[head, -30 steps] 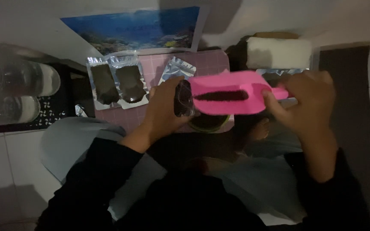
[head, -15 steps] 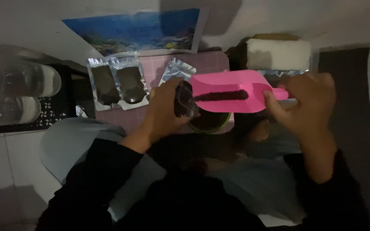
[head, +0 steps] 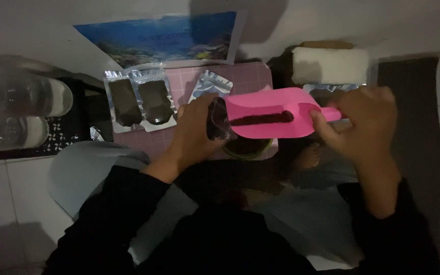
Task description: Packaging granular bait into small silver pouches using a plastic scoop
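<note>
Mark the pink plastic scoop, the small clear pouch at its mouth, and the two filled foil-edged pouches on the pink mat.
pink plastic scoop (head: 276, 106), head view, upper wall of the bowl.
small clear pouch (head: 217, 121), head view, middle of its dark body.
two filled foil-edged pouches (head: 139, 100), head view, where they meet.

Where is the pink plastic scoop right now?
Head view, centre: the pink plastic scoop is held by the right hand, its mouth at the small pouch in the left hand.

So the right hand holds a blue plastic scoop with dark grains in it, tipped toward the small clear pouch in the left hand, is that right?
Not quite: the plastic scoop is pink, not blue, as the head view shows. The right hand does hold its handle, dark grains lie inside, and its mouth meets the small clear pouch in the left hand.
</note>
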